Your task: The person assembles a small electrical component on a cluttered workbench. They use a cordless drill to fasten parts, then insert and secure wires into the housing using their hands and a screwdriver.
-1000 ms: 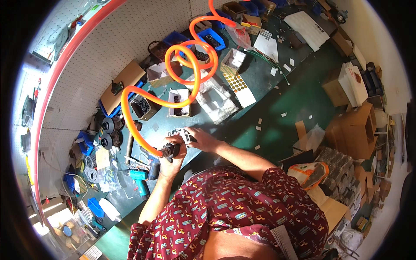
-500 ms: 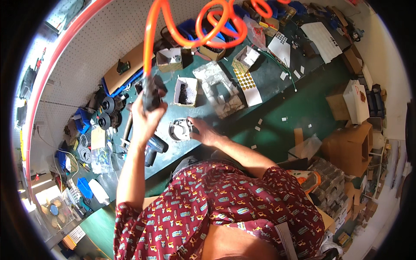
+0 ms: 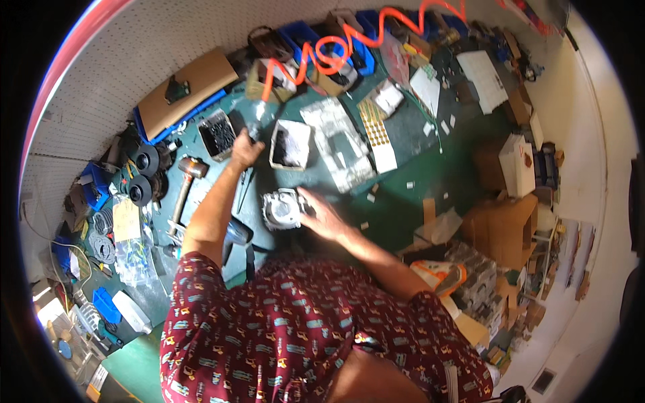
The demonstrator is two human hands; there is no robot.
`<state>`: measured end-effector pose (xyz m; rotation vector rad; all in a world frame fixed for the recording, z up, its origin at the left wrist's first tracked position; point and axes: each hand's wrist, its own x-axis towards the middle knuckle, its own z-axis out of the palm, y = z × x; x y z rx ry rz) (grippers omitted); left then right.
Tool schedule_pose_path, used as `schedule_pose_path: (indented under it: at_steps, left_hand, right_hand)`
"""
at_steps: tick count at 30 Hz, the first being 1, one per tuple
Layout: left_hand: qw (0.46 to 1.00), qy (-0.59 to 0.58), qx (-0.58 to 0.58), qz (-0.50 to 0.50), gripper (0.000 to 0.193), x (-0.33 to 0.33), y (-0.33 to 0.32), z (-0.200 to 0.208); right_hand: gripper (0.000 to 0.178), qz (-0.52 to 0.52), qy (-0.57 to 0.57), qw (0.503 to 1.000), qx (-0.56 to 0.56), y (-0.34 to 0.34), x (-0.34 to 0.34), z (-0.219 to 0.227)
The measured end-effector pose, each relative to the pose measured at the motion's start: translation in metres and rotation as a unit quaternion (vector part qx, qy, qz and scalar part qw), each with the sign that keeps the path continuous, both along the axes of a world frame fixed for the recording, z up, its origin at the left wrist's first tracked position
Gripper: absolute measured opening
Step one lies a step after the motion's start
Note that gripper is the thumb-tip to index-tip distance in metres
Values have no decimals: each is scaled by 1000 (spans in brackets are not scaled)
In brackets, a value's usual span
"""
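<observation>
Head camera: our left hand (image 3: pixel 247 149) is grasping the tool (image 3: pixel 255 129), though blur is keeping us from telling how firmly. Our right hand (image 3: pixel 325 217) is gripping the right edge of the metal housing (image 3: pixel 282 208), which is sitting before us near the bench's front edge. We are judging the step in hand as handling the tool at arm's length while steadying the housing; the next move is calling for care between the boxes and a still right hand. From the tool, the orange hose (image 3: pixel 269 82) is coiling away up and right. Dark bits are filling the box (image 3: pixel 225 154) left of the tool; a white box (image 3: pixel 306 138) is standing to its right. Farther out, a hammer (image 3: pixel 182 196) and a drill (image 3: pixel 238 232) are lying left of the housing.
</observation>
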<state>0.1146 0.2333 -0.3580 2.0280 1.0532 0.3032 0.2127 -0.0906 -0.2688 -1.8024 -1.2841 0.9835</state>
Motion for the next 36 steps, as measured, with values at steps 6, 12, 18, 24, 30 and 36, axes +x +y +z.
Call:
schedule_pose_path:
  at_steps: [6,12,18,24,30,36]
  left_hand:
    - [998,64,-18,20,53,25,-22,2]
    - [993,-76,89,-6,41,-13,-73,70]
    - [978,-131,80,140,16,-145,-86,65]
    - [873,-180,134,433,6,-295,-38,83]
    - [767,-162,116,610,8,-391,-44,18]
    - [556,-143,95,813,13,-445,-119,-30]
  right_hand:
    - [73,-22,12,999,-45,9,-4,7]
    - [75,-33,75,991,-103,23,-7,18]
    - [76,-5,52,995,-84,20,-1,5]
    - [78,22,-15,993,-113,26,4,11]
    - [77,30,6,990,-136,25,14,0]
    - [74,39,-25,988,-150,25,19,-3]
